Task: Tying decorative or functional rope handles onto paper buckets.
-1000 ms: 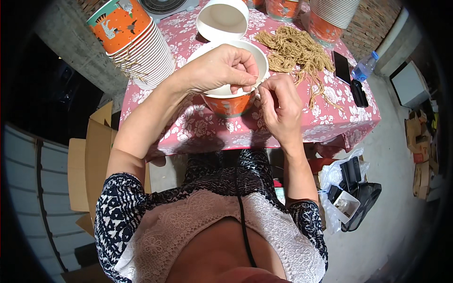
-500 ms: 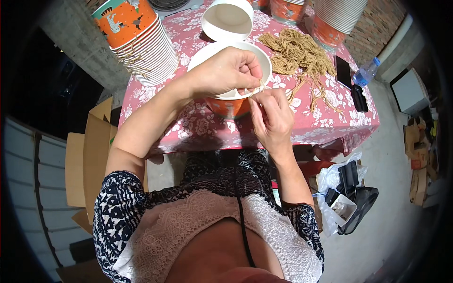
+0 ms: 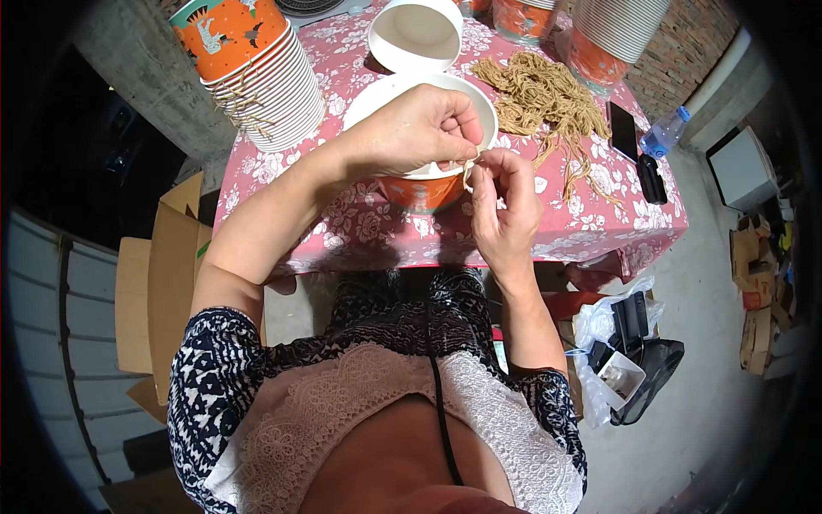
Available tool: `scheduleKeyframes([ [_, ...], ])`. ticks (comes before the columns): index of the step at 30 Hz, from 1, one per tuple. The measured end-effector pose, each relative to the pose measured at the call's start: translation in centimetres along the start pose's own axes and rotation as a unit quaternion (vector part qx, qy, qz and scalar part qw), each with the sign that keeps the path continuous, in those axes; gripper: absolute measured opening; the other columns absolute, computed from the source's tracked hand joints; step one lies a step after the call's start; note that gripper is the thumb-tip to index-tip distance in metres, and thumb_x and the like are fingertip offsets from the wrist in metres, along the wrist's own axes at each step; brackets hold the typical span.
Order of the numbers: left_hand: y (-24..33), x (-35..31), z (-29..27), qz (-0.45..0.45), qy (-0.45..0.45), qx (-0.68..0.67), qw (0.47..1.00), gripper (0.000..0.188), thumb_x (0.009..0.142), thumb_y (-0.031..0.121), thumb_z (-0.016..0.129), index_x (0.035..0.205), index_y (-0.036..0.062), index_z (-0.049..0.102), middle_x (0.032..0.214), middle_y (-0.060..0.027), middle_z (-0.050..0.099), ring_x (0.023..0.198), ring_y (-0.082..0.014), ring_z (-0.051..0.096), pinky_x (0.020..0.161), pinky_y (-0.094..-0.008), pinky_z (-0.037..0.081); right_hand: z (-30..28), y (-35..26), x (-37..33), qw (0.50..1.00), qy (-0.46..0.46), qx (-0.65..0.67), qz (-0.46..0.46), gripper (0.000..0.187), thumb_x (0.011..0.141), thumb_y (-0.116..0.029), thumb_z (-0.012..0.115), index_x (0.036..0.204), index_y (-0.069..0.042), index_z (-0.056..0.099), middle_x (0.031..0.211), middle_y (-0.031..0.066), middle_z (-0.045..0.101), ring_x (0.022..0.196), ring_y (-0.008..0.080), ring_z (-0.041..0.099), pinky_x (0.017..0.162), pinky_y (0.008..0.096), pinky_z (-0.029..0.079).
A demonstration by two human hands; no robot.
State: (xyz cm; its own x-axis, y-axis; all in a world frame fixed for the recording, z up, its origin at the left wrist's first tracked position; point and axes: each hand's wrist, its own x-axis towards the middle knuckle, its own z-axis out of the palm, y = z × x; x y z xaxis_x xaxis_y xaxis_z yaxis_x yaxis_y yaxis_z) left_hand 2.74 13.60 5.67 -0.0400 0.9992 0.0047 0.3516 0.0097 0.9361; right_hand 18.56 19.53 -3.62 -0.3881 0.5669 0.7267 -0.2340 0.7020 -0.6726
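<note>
An orange paper bucket (image 3: 419,194) with a white inside stands near the table's front edge. Over its mouth reaches my left hand (image 3: 419,130), its fingers pinched together at the right side of the rim. My right hand (image 3: 509,206) meets it there, thumb and forefinger closed on a short tan cord (image 3: 467,176) that hangs by the rim. Both sets of fingertips nearly touch; whether the cord passes through the bucket wall is hidden. To the right lies a tangled heap of tan cords (image 3: 544,96), loose ends trailing toward the front.
A tall stack of paper buckets (image 3: 278,98), cords hanging from its side, stands at left. Behind my bucket another white-lined bucket (image 3: 418,41) lies tipped. More stacks (image 3: 612,38) stand at back right. A phone (image 3: 622,130) and water bottle (image 3: 665,134) lie by the right edge.
My right hand has shifted slightly right and turned, and the cord end now shows below its fingertips. My left hand stays pinched at the rim.
</note>
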Motion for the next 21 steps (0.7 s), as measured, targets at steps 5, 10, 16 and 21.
scheduleKeyframes([
  [5,0.3,-0.2,0.1,0.005,-0.002,0.011,1.0,0.01,0.088,0.001,0.062,0.097,-0.0029,0.06,0.078,-0.001,0.061,0.069,-0.0046,0.057,0.062,-0.0182,0.047,-0.4,-0.2,0.5,0.999,-0.026,-0.002,0.033,0.025,0.089,0.0,0.064,0.112,0.002,0.055,0.073,0.0099,0.059,0.059,0.0159,0.059,0.055,0.0275,0.048],
  [10,-0.2,-0.4,-0.2,0.018,-0.006,-0.006,1.0,0.016,0.094,0.004,0.053,0.106,-0.0048,0.058,0.082,-0.0031,0.061,0.071,-0.0065,0.057,0.064,-0.0192,0.048,-0.4,-0.8,0.8,0.998,-0.028,-0.012,0.052,0.024,0.089,-0.004,0.066,0.111,0.0,0.056,0.065,0.0067,0.056,0.054,0.0128,0.054,0.052,0.0262,0.046],
  [16,0.1,-0.9,-0.2,0.03,0.003,-0.038,0.999,0.021,0.097,0.007,0.048,0.112,-0.0061,0.055,0.088,-0.0068,0.062,0.074,-0.0082,0.058,0.068,-0.0208,0.048,0.1,-0.5,0.5,0.997,-0.018,0.025,0.077,0.015,0.09,-0.005,0.066,0.101,0.0,0.058,0.06,0.0041,0.055,0.053,0.0087,0.052,0.051,0.0237,0.043],
  [21,0.3,-2.1,0.7,0.067,0.062,-0.02,0.996,0.021,0.092,0.007,0.049,0.109,-0.0044,0.056,0.086,-0.0102,0.062,0.076,-0.0146,0.059,0.069,-0.026,0.048,-0.2,-0.9,0.5,0.984,-0.006,0.111,0.142,0.008,0.091,-0.005,0.065,0.09,0.001,0.059,0.062,0.0014,0.058,0.053,0.0054,0.052,0.048,0.0211,0.039],
])
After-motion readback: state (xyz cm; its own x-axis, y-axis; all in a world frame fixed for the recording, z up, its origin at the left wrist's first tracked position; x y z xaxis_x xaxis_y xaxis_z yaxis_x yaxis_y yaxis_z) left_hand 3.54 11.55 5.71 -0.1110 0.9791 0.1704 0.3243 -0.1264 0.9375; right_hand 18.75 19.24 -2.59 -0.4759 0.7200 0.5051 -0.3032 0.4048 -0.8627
